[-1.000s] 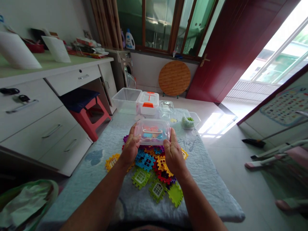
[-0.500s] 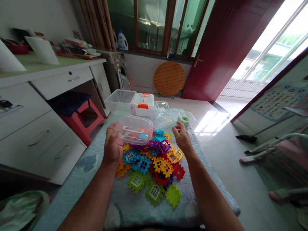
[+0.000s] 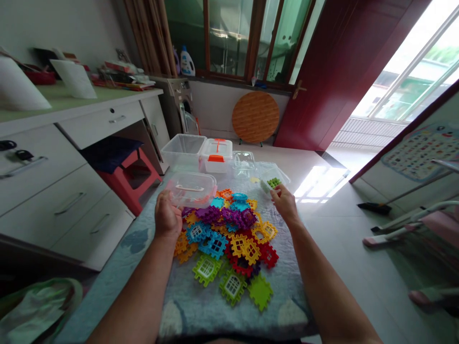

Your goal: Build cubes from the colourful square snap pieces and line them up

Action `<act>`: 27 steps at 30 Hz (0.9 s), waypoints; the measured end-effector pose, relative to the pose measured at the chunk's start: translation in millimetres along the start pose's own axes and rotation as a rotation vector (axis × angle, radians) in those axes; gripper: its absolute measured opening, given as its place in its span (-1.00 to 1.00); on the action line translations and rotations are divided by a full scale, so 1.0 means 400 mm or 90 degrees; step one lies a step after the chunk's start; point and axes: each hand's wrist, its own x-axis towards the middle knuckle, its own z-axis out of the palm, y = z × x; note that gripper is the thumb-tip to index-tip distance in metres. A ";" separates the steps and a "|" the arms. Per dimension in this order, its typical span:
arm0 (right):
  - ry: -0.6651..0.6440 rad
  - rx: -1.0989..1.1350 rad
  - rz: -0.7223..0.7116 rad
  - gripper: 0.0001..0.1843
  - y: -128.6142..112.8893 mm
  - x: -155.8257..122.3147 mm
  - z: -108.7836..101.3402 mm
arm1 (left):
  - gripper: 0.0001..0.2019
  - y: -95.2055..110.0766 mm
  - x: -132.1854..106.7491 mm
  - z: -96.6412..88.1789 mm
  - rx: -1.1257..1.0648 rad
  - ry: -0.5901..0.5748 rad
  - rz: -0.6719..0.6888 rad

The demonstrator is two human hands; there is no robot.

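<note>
Clear rectangular plastic lid (image 3: 195,192): our left hand (image 3: 168,215) pinches it, our right hand (image 3: 286,203) a clear tub (image 3: 265,187); green plastic pieces (image 3: 274,182) boxed, multicoloured notched tiles (image 3: 238,245) loose.

home interior: curtain (image 3: 148,36), washing machine (image 3: 182,98), detergent bottle (image 3: 186,63), plastic stool (image 3: 113,155), toy pieces (image 3: 234,218).

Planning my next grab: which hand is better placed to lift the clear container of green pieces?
Probably the right hand: its fingers are at that container, while the left hand, farther away, holds the clear handled lid.
</note>
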 end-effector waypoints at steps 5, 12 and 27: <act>0.021 -0.128 -0.135 -0.81 -0.051 -0.117 -0.063 | -0.71 -0.001 0.004 -0.003 -0.005 -0.007 0.015; 0.029 -0.269 -0.334 -0.84 -0.112 -0.252 -0.053 | -0.70 -0.005 0.005 -0.004 -0.001 0.002 0.025; 0.011 -0.298 -0.536 -0.73 -0.159 -0.264 -0.066 | -0.72 0.004 -0.012 0.009 0.019 0.034 0.019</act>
